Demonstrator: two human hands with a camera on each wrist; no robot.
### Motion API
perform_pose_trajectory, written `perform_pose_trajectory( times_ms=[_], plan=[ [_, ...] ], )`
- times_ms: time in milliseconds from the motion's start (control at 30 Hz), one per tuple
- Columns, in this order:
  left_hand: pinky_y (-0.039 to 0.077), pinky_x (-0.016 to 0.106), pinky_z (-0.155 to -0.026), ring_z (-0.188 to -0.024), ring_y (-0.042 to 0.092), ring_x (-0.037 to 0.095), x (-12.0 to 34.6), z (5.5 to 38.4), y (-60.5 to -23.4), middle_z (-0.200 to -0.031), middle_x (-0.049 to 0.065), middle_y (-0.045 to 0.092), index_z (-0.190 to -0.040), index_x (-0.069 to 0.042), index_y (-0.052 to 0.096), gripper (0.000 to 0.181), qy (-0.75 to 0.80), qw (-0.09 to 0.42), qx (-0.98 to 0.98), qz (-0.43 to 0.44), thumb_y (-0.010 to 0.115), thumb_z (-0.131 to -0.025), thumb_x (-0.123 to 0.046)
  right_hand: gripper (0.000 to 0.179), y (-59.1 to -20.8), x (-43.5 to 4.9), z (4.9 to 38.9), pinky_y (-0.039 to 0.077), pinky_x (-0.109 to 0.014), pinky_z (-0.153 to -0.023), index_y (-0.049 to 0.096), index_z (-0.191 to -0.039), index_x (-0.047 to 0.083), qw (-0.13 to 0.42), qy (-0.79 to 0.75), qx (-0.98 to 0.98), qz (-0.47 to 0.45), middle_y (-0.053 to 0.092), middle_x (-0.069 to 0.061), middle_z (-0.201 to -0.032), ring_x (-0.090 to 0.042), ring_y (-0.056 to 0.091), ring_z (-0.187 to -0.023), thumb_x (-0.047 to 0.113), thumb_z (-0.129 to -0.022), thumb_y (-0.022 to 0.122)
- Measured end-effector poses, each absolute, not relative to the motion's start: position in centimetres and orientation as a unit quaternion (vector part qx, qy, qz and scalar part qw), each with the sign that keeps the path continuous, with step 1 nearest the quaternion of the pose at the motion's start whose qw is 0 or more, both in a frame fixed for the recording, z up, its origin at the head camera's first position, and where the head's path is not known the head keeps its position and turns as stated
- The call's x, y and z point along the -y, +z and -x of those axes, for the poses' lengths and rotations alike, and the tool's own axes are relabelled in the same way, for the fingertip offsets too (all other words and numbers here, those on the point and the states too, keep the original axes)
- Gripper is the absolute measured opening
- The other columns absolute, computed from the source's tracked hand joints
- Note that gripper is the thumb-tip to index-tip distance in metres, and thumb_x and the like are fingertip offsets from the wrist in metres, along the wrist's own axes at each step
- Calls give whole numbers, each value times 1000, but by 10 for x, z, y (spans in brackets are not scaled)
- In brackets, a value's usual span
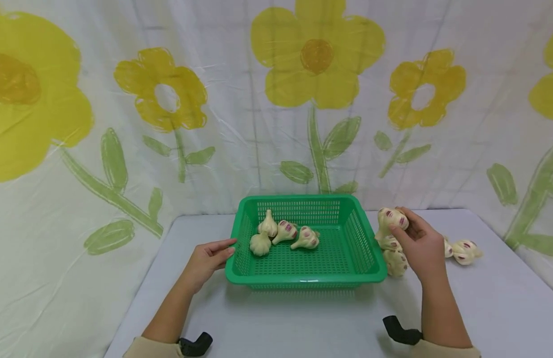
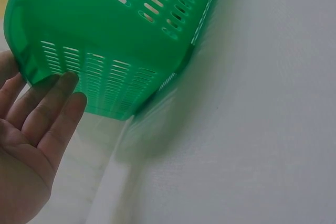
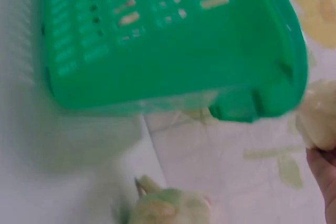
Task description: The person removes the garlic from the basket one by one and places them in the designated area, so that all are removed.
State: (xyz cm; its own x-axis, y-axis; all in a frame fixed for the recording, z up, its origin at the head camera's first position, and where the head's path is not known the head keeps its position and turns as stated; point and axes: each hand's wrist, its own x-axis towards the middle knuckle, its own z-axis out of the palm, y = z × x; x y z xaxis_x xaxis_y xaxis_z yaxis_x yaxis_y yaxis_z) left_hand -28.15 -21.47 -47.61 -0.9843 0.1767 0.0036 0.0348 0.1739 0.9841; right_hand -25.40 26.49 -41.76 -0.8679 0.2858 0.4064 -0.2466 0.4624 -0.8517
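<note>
My right hand (image 1: 422,244) grips a garlic bulb (image 1: 393,219) with purple streaks between thumb and fingers, just outside the basket's right rim. In the right wrist view, part of that pale bulb (image 3: 320,114) shows at the right edge. My left hand (image 1: 208,261) touches the left side of the green plastic basket (image 1: 303,280); its fairly straight fingers (image 2: 52,103) lie against the outer wall under the rim. Several garlic bulbs (image 1: 260,243) lie in the basket's left half, some white, some purple-streaked.
More garlic bulbs (image 1: 396,263) lie on the white table (image 1: 299,323) right of the basket, partly behind my right hand. Another bulb (image 1: 466,252) lies farther right, beside one mostly hidden. A flower-painted curtain (image 1: 231,124) hangs behind the table.
</note>
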Motion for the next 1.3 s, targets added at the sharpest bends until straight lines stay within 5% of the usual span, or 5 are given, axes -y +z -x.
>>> perform_pose_trajectory(
  times_ms=[233, 567, 700, 933, 1300],
  plan=[
    [58, 29, -82, -96, 71, 9, 215, 282, -476, -126, 19, 65, -134, -1, 59, 49, 643, 59, -760, -72, 68, -94, -29, 64, -416, -303, 248, 43, 0, -80, 48, -146, 12, 183, 502, 839, 105, 53, -5, -145, 6, 51, -122, 42, -93, 66],
    [58, 29, -82, -97, 71, 10, 215, 281, -473, -127, 20, 64, -134, -1, 59, 49, 642, 60, -761, -76, 68, -94, -29, 72, -423, -338, 241, 39, -5, -66, 44, -147, 2, 95, 409, 901, 103, 48, -30, -143, -47, 44, -131, 49, -95, 59],
    [58, 29, -82, -97, 71, 10, 215, 281, -474, -128, 20, 64, -134, -1, 59, 49, 642, 62, -761, -74, 68, -94, -29, 69, -425, -345, 239, 43, -11, -65, 47, -142, -4, 79, 374, 920, 84, 50, -34, -137, -49, 48, -123, 47, -96, 59],
    [58, 29, -83, -98, 70, 9, 216, 281, -475, -131, 19, 62, -134, -1, 59, 49, 643, 60, -760, -73, 67, -94, -29, 72, -428, -354, 240, 52, -54, -80, 47, -139, -8, 30, 308, 948, 70, 51, -39, -131, -49, 52, -113, 48, -95, 58],
    [57, 28, -83, -99, 70, 8, 217, 282, -477, -132, 19, 61, -135, -1, 59, 50, 641, 61, -761, -84, 67, -95, -29, 78, -434, -356, 244, 49, -59, -82, 43, -138, -13, -19, 271, 961, 62, 51, -41, -127, -50, 53, -109, 47, -92, 63]
  ],
)
